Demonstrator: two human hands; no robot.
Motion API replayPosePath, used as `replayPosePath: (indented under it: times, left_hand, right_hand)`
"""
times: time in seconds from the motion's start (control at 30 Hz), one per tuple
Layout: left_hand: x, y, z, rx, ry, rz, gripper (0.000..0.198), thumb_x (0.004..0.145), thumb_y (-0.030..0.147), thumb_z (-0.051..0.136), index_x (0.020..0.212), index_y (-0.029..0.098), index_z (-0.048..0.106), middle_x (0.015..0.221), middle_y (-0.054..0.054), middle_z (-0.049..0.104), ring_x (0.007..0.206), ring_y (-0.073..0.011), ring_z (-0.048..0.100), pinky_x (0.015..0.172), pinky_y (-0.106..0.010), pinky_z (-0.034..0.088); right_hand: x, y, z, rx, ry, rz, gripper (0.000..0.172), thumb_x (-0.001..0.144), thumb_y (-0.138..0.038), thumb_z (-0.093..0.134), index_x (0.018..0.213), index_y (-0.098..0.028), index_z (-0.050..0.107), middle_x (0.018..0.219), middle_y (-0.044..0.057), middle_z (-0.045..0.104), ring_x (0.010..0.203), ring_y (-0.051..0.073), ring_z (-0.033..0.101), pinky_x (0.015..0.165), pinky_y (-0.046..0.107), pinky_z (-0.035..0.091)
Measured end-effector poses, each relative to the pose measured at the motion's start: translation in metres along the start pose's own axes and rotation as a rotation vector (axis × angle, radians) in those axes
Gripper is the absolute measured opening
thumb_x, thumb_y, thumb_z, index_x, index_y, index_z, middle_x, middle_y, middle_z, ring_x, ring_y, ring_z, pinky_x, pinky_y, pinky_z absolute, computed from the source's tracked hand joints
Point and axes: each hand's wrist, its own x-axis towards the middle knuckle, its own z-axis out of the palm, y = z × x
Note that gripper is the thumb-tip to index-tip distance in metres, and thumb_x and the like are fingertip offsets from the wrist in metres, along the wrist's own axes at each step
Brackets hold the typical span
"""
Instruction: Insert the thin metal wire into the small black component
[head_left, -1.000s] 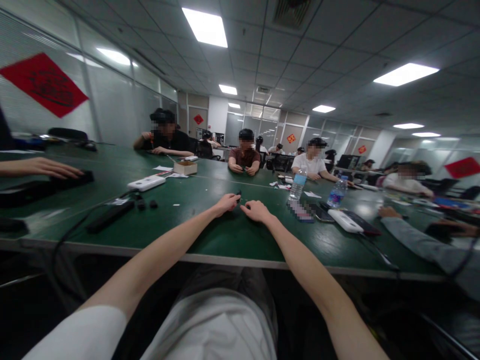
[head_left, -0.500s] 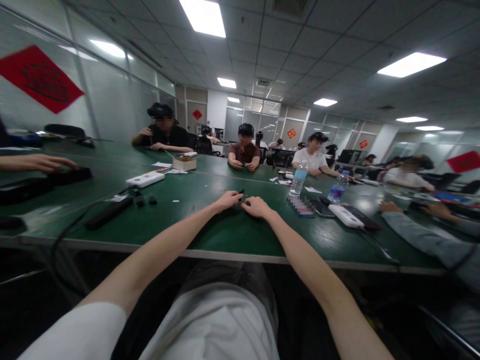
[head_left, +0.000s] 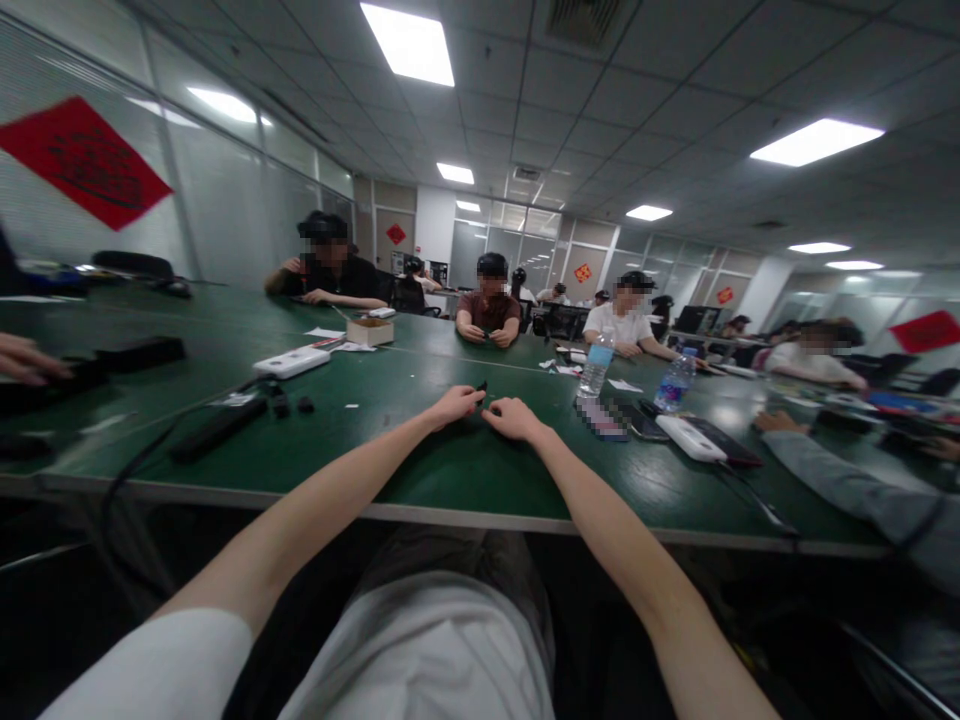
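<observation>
Pinching a small black piece (head_left: 482,386) at its fingertips, our left hand (head_left: 457,403) sits over the middle of the tabletop (head_left: 480,480) in the head view, the one view we have. That grip looks closed, thumb and fingers together on the piece, which juts up past them. Our right hand (head_left: 514,418) lies just beside it with its fingers curled in and their tips turned toward the left; whether that grip has hold of anything we cannot tell, since the fingers hide the space under them.

We judge the step in hand to be close fingertip work on the piece, with the left steadying it and the right near enough to help. The next move, as we read it, calls for a firm left pinch and a short, careful approach by the right fingertips, because so small a thing could easily slip.

Against the frame from a second ago, our two hands hold almost the same places, and the piece is still in the left pinch. The clear change is at the far left: a co-worker's hand (head_left: 30,360), which then reached over the black box (head_left: 142,354), is now drawn back from it toward the picture's edge.
</observation>
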Motion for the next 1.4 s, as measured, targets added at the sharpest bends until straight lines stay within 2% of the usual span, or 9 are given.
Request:
replayPosePath:
  times: [0.2,0.43,0.6,0.7,0.87,1.07,1.17,1.27,1.4]
  left_hand:
    - [0.004,-0.004,-0.001,-0.096,0.021,-0.029,0.030,0.081,0.044,0.063,0.074,0.015,0.058,0.051,0.003,0.047,0.040,-0.0076,0.039,0.039,-0.020,0.023]
    - [0.011,-0.005,-0.009,-0.259,0.078,-0.067,0.036,0.089,0.048,0.049,0.069,0.018,0.046,0.049,0.007,0.036,0.035,-0.0059,0.031,0.037,-0.019,0.022]
    - [0.010,-0.004,-0.008,-0.315,0.065,-0.082,0.035,0.088,0.045,0.051,0.066,0.019,0.042,0.048,0.006,0.038,0.035,-0.0059,0.031,0.037,-0.019,0.022]
    - [0.008,-0.002,-0.007,-0.326,0.060,-0.093,0.032,0.086,0.042,0.054,0.066,0.019,0.043,0.049,0.005,0.043,0.035,-0.0058,0.033,0.038,-0.019,0.023]
    - [0.007,0.000,-0.008,-0.344,0.052,-0.122,0.030,0.086,0.037,0.048,0.064,0.018,0.046,0.045,0.003,0.043,0.034,-0.0074,0.034,0.038,-0.020,0.023]
    - [0.007,0.002,-0.009,-0.378,0.056,-0.137,0.029,0.086,0.035,0.042,0.067,0.016,0.051,0.052,-0.003,0.054,0.037,-0.0093,0.040,0.039,-0.022,0.028]
    - [0.007,0.002,-0.009,-0.397,0.056,-0.134,0.026,0.085,0.034,0.042,0.070,0.016,0.051,0.055,-0.003,0.056,0.038,-0.0093,0.041,0.038,-0.021,0.027]
    - [0.006,0.002,-0.009,-0.415,0.044,-0.127,0.022,0.084,0.033,0.044,0.072,0.016,0.051,0.052,0.000,0.052,0.035,-0.0081,0.036,0.037,-0.020,0.024]
    - [0.006,0.001,-0.011,-0.437,0.015,-0.113,0.017,0.084,0.032,0.045,0.078,0.017,0.051,0.048,0.004,0.045,0.033,-0.0074,0.031,0.036,-0.019,0.021]
  right_hand:
    - [0.000,0.001,0.001,0.004,0.045,0.002,0.048,0.092,-0.060,0.039,0.095,-0.025,0.072,0.099,0.007,0.071,0.091,0.023,0.063,0.073,0.026,0.042]
    - [0.001,0.002,-0.006,0.059,0.305,0.196,0.052,0.095,-0.060,0.031,0.099,-0.023,0.068,0.100,0.009,0.070,0.094,0.023,0.062,0.078,0.027,0.040]
    - [0.001,0.008,-0.012,0.178,0.435,0.232,0.054,0.098,-0.054,0.024,0.097,-0.021,0.066,0.092,0.008,0.070,0.088,0.020,0.063,0.077,0.025,0.039]
    - [0.004,0.012,-0.008,0.204,0.407,0.239,0.047,0.098,-0.051,0.030,0.096,-0.020,0.065,0.092,0.008,0.070,0.088,0.020,0.063,0.076,0.025,0.039]
    - [0.009,0.020,0.003,0.227,0.239,0.268,0.033,0.096,-0.042,0.040,0.099,-0.019,0.064,0.099,0.011,0.069,0.091,0.023,0.063,0.077,0.027,0.041]
    - [0.011,0.025,0.007,0.219,0.179,0.239,0.035,0.097,-0.046,0.038,0.108,-0.021,0.060,0.107,0.011,0.068,0.096,0.024,0.062,0.081,0.030,0.042]
    - [0.009,0.024,0.008,0.207,0.138,0.194,0.037,0.097,-0.052,0.037,0.110,-0.025,0.058,0.107,0.008,0.068,0.096,0.023,0.062,0.080,0.030,0.042]
    - [0.007,0.019,0.007,0.185,0.082,0.112,0.038,0.098,-0.053,0.034,0.112,-0.027,0.057,0.104,0.006,0.068,0.095,0.023,0.062,0.078,0.029,0.042]
    - [0.003,0.012,0.003,0.208,0.126,0.013,0.036,0.099,-0.050,0.033,0.114,-0.028,0.056,0.101,0.004,0.068,0.092,0.021,0.062,0.078,0.027,0.041]
